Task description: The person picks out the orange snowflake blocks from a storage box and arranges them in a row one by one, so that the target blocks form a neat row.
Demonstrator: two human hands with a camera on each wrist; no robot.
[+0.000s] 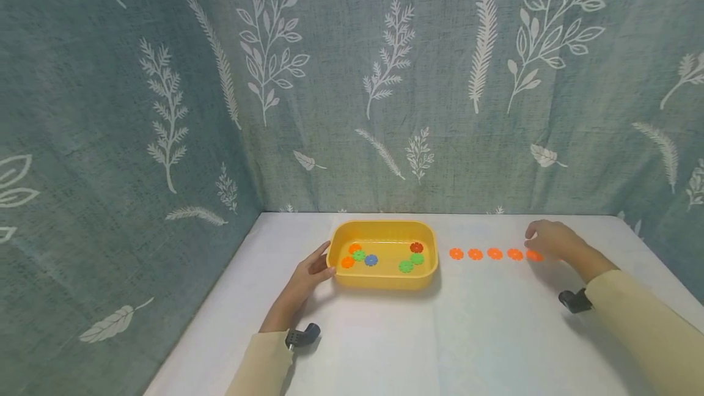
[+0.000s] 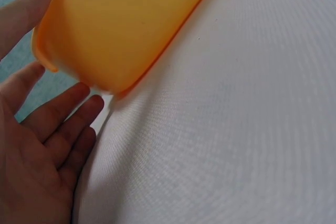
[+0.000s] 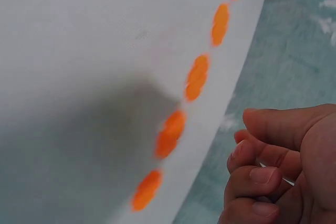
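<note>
A yellow plastic tray (image 1: 385, 283) sits on the white table with several small flower-shaped discs in it. My left hand (image 1: 309, 274) is at its left end, thumb and a fingertip touching the rim and the other fingers loosely bent beside the wall, as the left wrist view shows. To the tray's right, orange flower-shaped discs (image 1: 494, 253) lie in a line. My right hand (image 1: 555, 242) hovers over the right part of that line, partly hiding it. In the right wrist view its fingers are loosely curled, thumb tip apart from the index finger, and nothing shows between them.
Inside the tray are a blue disc (image 1: 371, 260), a red disc (image 1: 416, 247), green discs (image 1: 406, 266) and orange discs (image 1: 348, 262). A grey-green leaf-patterned cloth (image 1: 341, 139) hangs behind the table and along its left side. Dark wrist devices (image 1: 302, 335) sit at both sleeves.
</note>
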